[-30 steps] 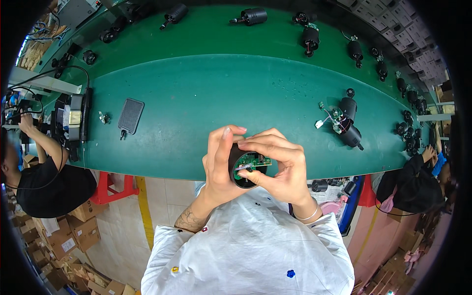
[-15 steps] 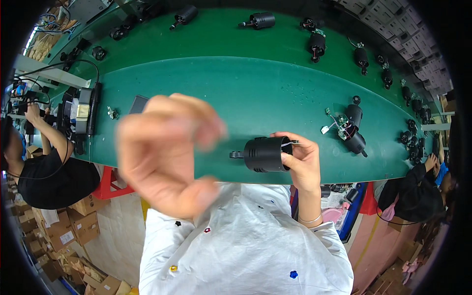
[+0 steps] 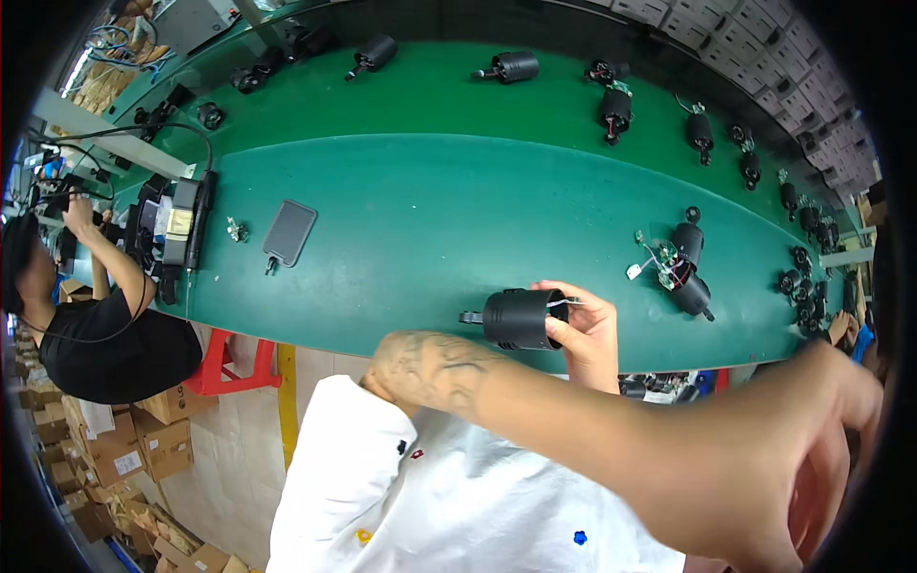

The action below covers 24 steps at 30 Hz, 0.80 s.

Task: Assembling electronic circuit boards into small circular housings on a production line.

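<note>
A black cylindrical housing [image 3: 516,319] lies on its side just above the table's near edge, a small ringed stub at its left end. My right hand [image 3: 590,329] grips its open right end, thumb at the rim, and thin pale wires stick out there. My left forearm crosses in front of my body to the right. Beyond it, my left hand [image 3: 793,458] is smeared by motion at the lower right; its fingers are partly hidden and what they hold, if anything, does not show.
Two more black housings [image 3: 688,244] with a wired circuit board sit at the right. A dark flat tablet-like piece [image 3: 289,234] and a small board [image 3: 236,229] are at left. Several housings [image 3: 516,66] line the far green strip. Co-workers sit at both sides; a red stool [image 3: 229,368] stands left.
My left hand has swept from the left, over the table, across my body to the lower right. The dark flat piece is uncovered. My right hand still grips the housing.
</note>
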{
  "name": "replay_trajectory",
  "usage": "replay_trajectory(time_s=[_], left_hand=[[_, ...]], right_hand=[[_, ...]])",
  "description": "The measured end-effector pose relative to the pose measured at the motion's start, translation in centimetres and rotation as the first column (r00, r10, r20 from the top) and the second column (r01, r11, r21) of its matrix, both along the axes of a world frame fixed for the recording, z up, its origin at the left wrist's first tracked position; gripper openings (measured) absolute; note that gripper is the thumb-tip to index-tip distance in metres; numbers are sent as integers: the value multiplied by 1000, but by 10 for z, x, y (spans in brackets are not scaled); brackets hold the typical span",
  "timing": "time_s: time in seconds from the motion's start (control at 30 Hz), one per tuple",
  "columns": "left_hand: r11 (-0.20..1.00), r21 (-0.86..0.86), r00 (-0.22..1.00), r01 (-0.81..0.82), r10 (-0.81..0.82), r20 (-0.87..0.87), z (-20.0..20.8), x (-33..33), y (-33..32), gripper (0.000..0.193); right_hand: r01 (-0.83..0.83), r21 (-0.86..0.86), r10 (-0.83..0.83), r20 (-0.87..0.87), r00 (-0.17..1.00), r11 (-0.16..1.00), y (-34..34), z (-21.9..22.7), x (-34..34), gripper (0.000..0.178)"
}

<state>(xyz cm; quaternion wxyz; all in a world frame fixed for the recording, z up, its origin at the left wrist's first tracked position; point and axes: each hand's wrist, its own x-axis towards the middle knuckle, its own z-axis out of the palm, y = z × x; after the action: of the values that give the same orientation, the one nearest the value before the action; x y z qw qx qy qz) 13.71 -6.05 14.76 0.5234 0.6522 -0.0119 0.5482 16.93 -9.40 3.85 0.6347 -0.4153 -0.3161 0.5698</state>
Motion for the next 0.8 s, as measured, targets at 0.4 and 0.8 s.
replay_trajectory(time_s=[0.4,0.8], left_hand=[[990,132,993,-47,61,-104,-37,111,-170,31],[946,223,972,237,-229,-62,64,-75,40,29]], right_hand=[[76,-87,-76,-4,997,993,-5,10,7,46],[152,-18,-152,26,988,988,-19,21,21,45]])
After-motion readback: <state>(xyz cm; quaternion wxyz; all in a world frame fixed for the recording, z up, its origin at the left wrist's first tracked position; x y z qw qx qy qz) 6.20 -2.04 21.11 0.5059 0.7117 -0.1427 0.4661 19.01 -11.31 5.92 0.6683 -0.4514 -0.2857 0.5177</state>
